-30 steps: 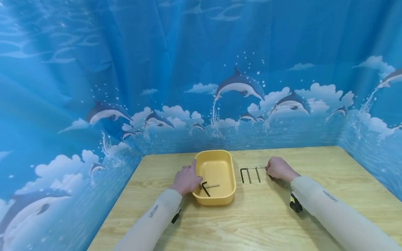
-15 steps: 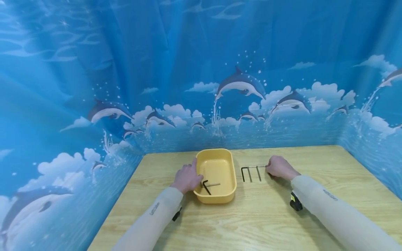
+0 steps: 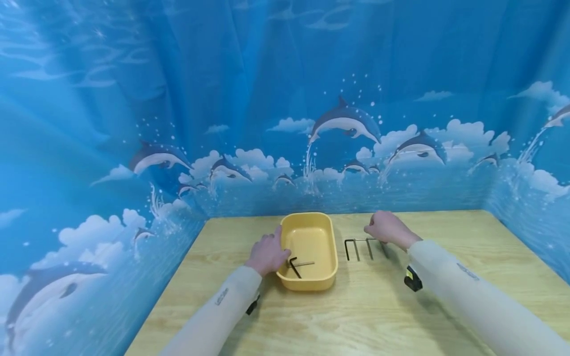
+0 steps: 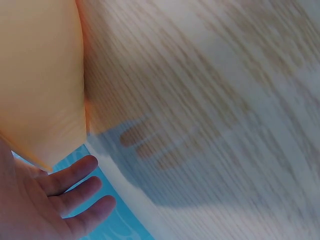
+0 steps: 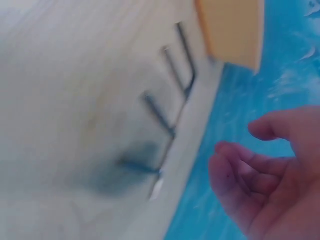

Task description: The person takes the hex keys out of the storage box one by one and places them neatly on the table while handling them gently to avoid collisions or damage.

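A yellow plastic bin (image 3: 334,242) stands near the table's back edge. My left hand (image 3: 268,253) holds its left rim, thumb over the edge; in the left wrist view the other fingers (image 4: 75,175) hang loose outside the bin wall (image 4: 40,70). Inside lie a black hex key (image 3: 294,269) and a silver hex key (image 3: 305,263). To the bin's right, several hex keys (image 3: 356,250) lie in a row, long arms side by side, short arms forming a line. My right hand (image 3: 388,229) hovers above the row's right end; its thumb and fingers are apart, holding nothing (image 5: 272,175).
The wood-grain table (image 3: 311,321) runs to a blue dolphin-print curtain (image 3: 267,123) close behind the bin and the hex keys. The curtain also hangs along the left and right sides.
My right hand has let go of the rightmost hex key and moved up and slightly left, leaving that key in the row. My left hand stays on the bin rim.
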Available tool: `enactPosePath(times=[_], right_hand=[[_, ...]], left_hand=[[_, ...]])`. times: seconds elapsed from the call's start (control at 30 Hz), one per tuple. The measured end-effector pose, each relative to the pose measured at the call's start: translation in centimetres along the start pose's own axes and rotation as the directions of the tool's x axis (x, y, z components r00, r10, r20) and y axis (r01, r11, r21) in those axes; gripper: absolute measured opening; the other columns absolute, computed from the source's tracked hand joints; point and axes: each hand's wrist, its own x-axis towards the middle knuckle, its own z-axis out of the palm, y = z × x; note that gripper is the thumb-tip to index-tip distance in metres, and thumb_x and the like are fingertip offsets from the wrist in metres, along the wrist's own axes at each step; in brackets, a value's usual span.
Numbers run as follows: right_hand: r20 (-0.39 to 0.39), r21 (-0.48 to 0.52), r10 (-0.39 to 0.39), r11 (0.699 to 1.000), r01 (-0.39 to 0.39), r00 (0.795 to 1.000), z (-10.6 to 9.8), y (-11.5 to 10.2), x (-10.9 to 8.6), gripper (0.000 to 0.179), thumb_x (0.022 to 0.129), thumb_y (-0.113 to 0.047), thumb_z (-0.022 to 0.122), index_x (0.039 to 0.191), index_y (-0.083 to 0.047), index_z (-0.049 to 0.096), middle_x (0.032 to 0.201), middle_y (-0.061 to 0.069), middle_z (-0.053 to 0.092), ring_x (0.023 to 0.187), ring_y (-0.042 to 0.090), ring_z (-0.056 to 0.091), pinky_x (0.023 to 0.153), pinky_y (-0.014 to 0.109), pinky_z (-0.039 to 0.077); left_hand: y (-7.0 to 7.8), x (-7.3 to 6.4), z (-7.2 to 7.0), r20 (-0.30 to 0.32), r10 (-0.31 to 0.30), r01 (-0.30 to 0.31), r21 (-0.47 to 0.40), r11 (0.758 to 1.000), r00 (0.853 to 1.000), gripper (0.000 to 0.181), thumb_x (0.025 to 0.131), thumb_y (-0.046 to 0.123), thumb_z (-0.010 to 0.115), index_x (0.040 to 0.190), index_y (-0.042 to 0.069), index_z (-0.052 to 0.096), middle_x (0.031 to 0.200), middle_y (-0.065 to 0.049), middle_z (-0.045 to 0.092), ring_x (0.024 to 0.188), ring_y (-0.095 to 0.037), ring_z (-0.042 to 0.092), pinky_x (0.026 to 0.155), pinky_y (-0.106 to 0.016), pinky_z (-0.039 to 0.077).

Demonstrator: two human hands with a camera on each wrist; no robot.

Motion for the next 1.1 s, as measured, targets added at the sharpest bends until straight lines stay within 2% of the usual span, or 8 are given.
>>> enactPosePath(times=[0.13,0.3,0.5,0.6,0.77,0.83,1.0,1.1], right_hand=[[0.049,-0.007,-0.016,1.0,0.016,0.999,-0.8,-2.9,0.2,0.048,0.098,-0.021,0.055,0.051,-0.019,0.047,0.044,-0.006,0.038,0.039,0.011,0.034,0.054,0.031,0.045],[0.124,-0.013,-0.072,0.997,0.074,0.99,-1.2,-6.4,0.5,0.043,0.095,-0.017,0.056,0.053,-0.018,0.048,0.046,-0.005,0.038,0.04,0.011,0.035,0.051,0.03,0.044],[0.213,-0.037,-0.107,0.992,0.117,0.971,-0.8,-10.0,1.3,0.039,0.095,-0.017,0.061,0.057,-0.014,0.054,0.047,-0.003,0.042,0.042,0.011,0.04,0.047,0.026,0.045],[0.262,-0.09,-0.102,0.988,0.129,0.96,-0.3,-11.7,2.0,0.038,0.096,-0.019,0.065,0.059,-0.013,0.055,0.049,-0.002,0.045,0.042,0.011,0.041,0.048,0.026,0.046],[0.319,-0.187,-0.076,0.972,0.141,0.945,0.8,-14.4,2.8,0.015,0.096,-0.016,0.064,0.082,-0.011,0.062,0.051,-0.002,0.043,0.042,0.012,0.037,0.044,0.028,0.036],[0.348,-0.213,-0.069,0.965,0.15,0.935,1.3,-15.4,3.0,0.01,0.096,-0.015,0.063,0.088,-0.01,0.065,0.051,-0.002,0.042,0.042,0.012,0.036,0.043,0.028,0.033],[0.413,-0.243,-0.067,0.953,0.181,0.908,2.8,-17.3,3.8,0.017,0.095,-0.018,0.065,0.08,-0.011,0.068,0.051,-0.001,0.045,0.043,0.012,0.038,0.044,0.027,0.034],[0.462,-0.237,-0.075,0.95,0.205,0.884,3.8,-18.0,4.2,0.015,0.093,-0.018,0.068,0.081,-0.009,0.069,0.055,0.001,0.051,0.047,0.014,0.043,0.045,0.027,0.036]], left_hand=[[0.1,0.1,-0.1,-0.002,0.003,-0.003,0.012,1.0,1.0,0.08,0.096,0.043,0.059,0.16,0.011,0.023,0.136,-0.021,0.059,0.121,-0.038,0.059,0.099,-0.053,0.049],[0.1,0.1,0.0,-0.007,0.008,-0.008,0.018,1.0,1.0,0.081,0.095,0.042,0.059,0.16,0.011,0.023,0.135,-0.022,0.059,0.121,-0.038,0.059,0.099,-0.053,0.049],[0.1,0.2,0.0,-0.008,0.013,-0.013,0.013,1.0,1.0,0.081,0.095,0.042,0.059,0.16,0.01,0.023,0.135,-0.022,0.059,0.122,-0.038,0.058,0.099,-0.053,0.049],[0.0,0.1,-0.1,-0.006,0.009,-0.009,0.018,1.0,1.0,0.081,0.095,0.042,0.059,0.16,0.01,0.023,0.135,-0.021,0.059,0.122,-0.038,0.058,0.099,-0.053,0.05],[0.1,0.0,-0.2,-0.004,0.005,-0.005,0.011,1.0,1.0,0.081,0.096,0.043,0.059,0.16,0.011,0.022,0.136,-0.021,0.059,0.123,-0.037,0.057,0.099,-0.053,0.05],[0.1,0.0,-0.2,-0.005,0.005,-0.005,0.011,1.0,1.0,0.081,0.096,0.043,0.06,0.16,0.01,0.022,0.135,-0.021,0.06,0.123,-0.038,0.057,0.098,-0.053,0.05],[0.3,-0.1,-0.2,-0.002,0.009,-0.009,0.027,1.0,1.0,0.083,0.096,0.044,0.06,0.16,0.009,0.021,0.132,-0.021,0.061,0.12,-0.038,0.059,0.095,-0.053,0.051],[0.3,-0.1,-0.3,-0.002,0.011,-0.011,0.033,0.999,1.0,0.083,0.096,0.044,0.06,0.161,0.009,0.02,0.131,-0.021,0.062,0.118,-0.037,0.06,0.095,-0.052,0.052]])
